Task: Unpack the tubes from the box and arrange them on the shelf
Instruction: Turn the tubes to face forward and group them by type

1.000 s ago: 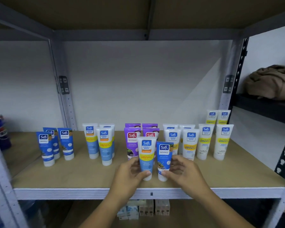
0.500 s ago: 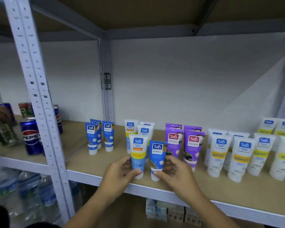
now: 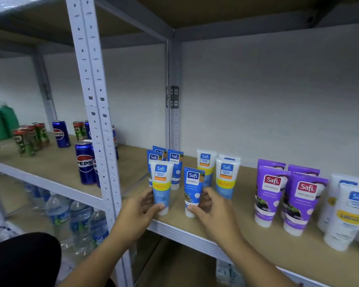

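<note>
On the far left, a neighbouring shelf carries green bottles (image 3: 7, 121), dark cans (image 3: 29, 139) and Pepsi cans (image 3: 85, 161), with water bottles (image 3: 77, 222) on the level below. A perforated grey post (image 3: 97, 112) divides that bay from the main shelf (image 3: 267, 241). Just right of the post, the left hand (image 3: 137, 214) grips a white tube (image 3: 161, 186), thumb across its front near the cap and fingers (image 3: 148, 198) curled behind; the tube stands upright at the shelf's front edge, in front of three blue tubes (image 3: 175, 162). Beside it, apart from it, the right hand (image 3: 214, 212) pinches a blue tube (image 3: 193, 190) low down, thumb in front and fingers behind, the tube leaning slightly left with its cap down on the shelf. Behind the right hand stand white-and-yellow tubes (image 3: 226, 177). Further right are purple tubes (image 3: 288, 195) in two rows, then more white tubes (image 3: 346, 216) at the right edge.
</note>
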Tool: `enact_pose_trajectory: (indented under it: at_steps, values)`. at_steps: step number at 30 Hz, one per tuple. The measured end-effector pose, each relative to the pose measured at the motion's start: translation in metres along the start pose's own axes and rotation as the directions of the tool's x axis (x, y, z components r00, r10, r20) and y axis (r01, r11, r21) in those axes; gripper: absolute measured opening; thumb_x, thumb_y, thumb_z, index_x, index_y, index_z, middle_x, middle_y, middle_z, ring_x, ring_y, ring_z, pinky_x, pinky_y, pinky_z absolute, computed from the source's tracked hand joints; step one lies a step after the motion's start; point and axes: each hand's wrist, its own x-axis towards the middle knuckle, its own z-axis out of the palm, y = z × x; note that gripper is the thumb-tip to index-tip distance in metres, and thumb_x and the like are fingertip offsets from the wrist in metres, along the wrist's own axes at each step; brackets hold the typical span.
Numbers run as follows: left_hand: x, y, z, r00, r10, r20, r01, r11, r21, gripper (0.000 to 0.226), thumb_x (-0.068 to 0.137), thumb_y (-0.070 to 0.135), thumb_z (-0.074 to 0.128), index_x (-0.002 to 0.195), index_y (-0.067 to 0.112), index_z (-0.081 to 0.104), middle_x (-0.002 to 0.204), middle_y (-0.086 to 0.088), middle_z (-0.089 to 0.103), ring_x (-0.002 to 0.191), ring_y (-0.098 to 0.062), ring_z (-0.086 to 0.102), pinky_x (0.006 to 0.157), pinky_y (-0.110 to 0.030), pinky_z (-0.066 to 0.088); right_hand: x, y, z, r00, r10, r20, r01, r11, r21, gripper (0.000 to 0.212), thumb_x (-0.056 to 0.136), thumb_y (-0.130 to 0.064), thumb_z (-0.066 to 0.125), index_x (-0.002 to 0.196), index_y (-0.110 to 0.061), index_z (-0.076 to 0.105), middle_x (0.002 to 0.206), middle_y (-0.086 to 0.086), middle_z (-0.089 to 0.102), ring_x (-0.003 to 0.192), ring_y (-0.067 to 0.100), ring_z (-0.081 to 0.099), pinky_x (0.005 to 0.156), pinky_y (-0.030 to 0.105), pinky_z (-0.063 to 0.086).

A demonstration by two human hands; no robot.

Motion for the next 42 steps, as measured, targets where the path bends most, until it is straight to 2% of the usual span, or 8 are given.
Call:
enact_pose_trajectory:
  at_steps: [2, 5, 7, 11, 13, 24, 30, 42]
  values:
    - [0.002, -0.005, -0.007, 0.998, -0.019, -0.066, 0.018, 1.000, -0.022, 0.045, 0.080, 0.010, 0.079, 0.116, 0.030, 0.060, 0.108, 0.019, 0.071, 0.105, 0.002, 0.067, 0.091, -0.019, 0.054, 0.008, 0.001, 0.012, 1.000, 0.027, 0.002, -0.027, 1.000, 0.015, 0.033, 0.075, -0.017, 0.084, 0.101, -0.020, 0.064, 0.088, -0.013, 0.071, 0.078, -0.006, 0.066, 0.070, 0.008, 0.050]
    - [0.003, -0.006, -0.012, 0.993, -0.036, -0.117, 0.034, 0.999, -0.017, 0.044, 0.080, 0.009, 0.077, 0.108, 0.035, 0.056, 0.105, 0.025, 0.065, 0.098, 0.017, 0.062, 0.080, -0.007, 0.052, 0.019, 0.004, 0.029, 0.998, 0.058, -0.020, -0.057, 0.998, 0.036, 0.031, 0.074, -0.018, 0.084, 0.096, -0.018, 0.062, 0.087, -0.010, 0.072, 0.077, -0.004, 0.067, 0.070, 0.015, 0.055]
    - [0.005, -0.008, -0.013, 0.992, -0.037, -0.124, 0.036, 0.999, -0.006, 0.043, 0.081, 0.010, 0.077, 0.111, 0.032, 0.056, 0.103, 0.028, 0.063, 0.095, 0.022, 0.060, 0.075, -0.002, 0.049, 0.025, 0.003, 0.038, 0.997, 0.063, -0.036, -0.061, 0.997, 0.041, 0.028, 0.075, -0.017, 0.084, 0.091, -0.019, 0.062, 0.083, -0.009, 0.072, 0.075, -0.002, 0.067, 0.070, 0.019, 0.056]
    - [0.007, -0.009, -0.015, 0.989, -0.013, -0.151, 0.020, 0.999, 0.044, 0.044, 0.081, 0.016, 0.078, 0.119, 0.028, 0.059, 0.107, 0.022, 0.067, 0.099, 0.014, 0.063, 0.078, -0.006, 0.051, 0.035, -0.001, 0.051, 0.997, 0.074, -0.030, -0.073, 0.997, 0.032, 0.024, 0.079, -0.019, 0.081, 0.091, -0.020, 0.061, 0.080, -0.014, 0.068, 0.076, -0.007, 0.064, 0.067, 0.012, 0.052]
    - [0.009, -0.011, -0.015, 0.986, 0.008, -0.166, 0.002, 0.998, 0.062, 0.045, 0.081, 0.016, 0.078, 0.120, 0.027, 0.060, 0.108, 0.019, 0.069, 0.100, 0.010, 0.065, 0.082, -0.009, 0.053, 0.040, -0.002, 0.057, 0.995, 0.090, -0.032, -0.089, 0.996, 0.032, 0.024, 0.079, -0.021, 0.080, 0.093, -0.022, 0.060, 0.081, -0.015, 0.068, 0.074, -0.006, 0.064, 0.069, 0.014, 0.053]
    - [0.006, -0.013, -0.013, 0.987, 0.022, -0.162, -0.011, 0.997, 0.074, 0.050, 0.083, 0.017, 0.076, 0.129, 0.025, 0.059, 0.103, 0.026, 0.066, 0.101, 0.016, 0.061, 0.079, -0.001, 0.046, 0.053, -0.007, 0.073, 0.992, 0.116, -0.054, -0.116, 0.993, 0.020, 0.027, 0.079, -0.023, 0.080, 0.096, -0.021, 0.060, 0.087, -0.010, 0.069, 0.080, 0.001, 0.066, 0.075, 0.024, 0.057]
    - [0.011, -0.014, -0.014, 0.985, 0.041, -0.167, -0.029, 0.997, 0.077, 0.051, 0.082, 0.018, 0.077, 0.129, 0.021, 0.060, 0.110, 0.018, 0.070, 0.102, 0.011, 0.064, 0.084, -0.004, 0.048, 0.053, -0.007, 0.074, 0.992, 0.114, -0.053, -0.113, 0.993, 0.029, 0.027, 0.080, -0.024, 0.080, 0.099, -0.019, 0.060, 0.084, -0.012, 0.067, 0.081, 0.001, 0.066, 0.075, 0.024, 0.057]
    - [0.010, -0.015, -0.016, 0.989, 0.015, -0.147, -0.002, 0.996, 0.084, 0.054, 0.082, 0.022, 0.077, 0.131, 0.025, 0.057, 0.108, 0.025, 0.065, 0.102, 0.014, 0.061, 0.082, -0.002, 0.047, 0.052, -0.007, 0.075, 0.992, 0.116, -0.046, -0.115, 0.993, 0.022, 0.030, 0.082, -0.025, 0.077, 0.107, -0.018, 0.061, 0.096, -0.008, 0.070, 0.086, 0.002, 0.066, 0.079, 0.024, 0.057]
